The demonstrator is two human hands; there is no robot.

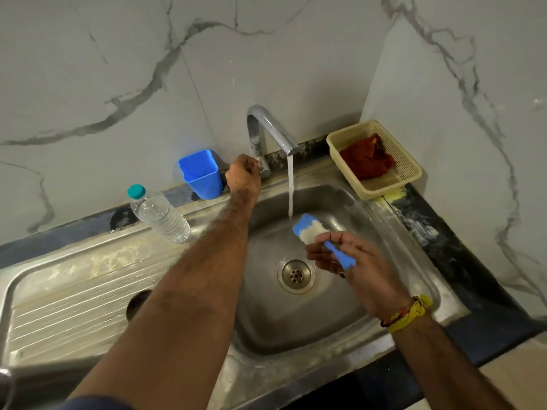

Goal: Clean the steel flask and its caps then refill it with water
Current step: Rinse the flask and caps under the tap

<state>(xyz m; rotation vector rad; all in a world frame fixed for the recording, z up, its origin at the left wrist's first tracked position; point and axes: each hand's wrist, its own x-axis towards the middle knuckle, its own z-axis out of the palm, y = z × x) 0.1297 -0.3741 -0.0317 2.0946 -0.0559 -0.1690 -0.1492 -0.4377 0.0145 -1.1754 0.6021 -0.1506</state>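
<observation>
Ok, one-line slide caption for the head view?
Left hand on the tap, right hand rinsing a blue brush under running water.

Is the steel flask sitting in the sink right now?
No, the sink holds only the blue brush gripped by the right hand under running water.

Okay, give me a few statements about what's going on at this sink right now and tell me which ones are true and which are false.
1. Water is running from the tap. True.
2. The right hand holds a red cloth. False: it grips a blue brush; the red cloth lies in the basket.
3. The left hand is at the tap's base. True.
4. The plastic bottle is uncapped. False: its teal cap is on.
5. The blue cup stands in the sink basin. False: it stands behind it, by the wall.
</observation>
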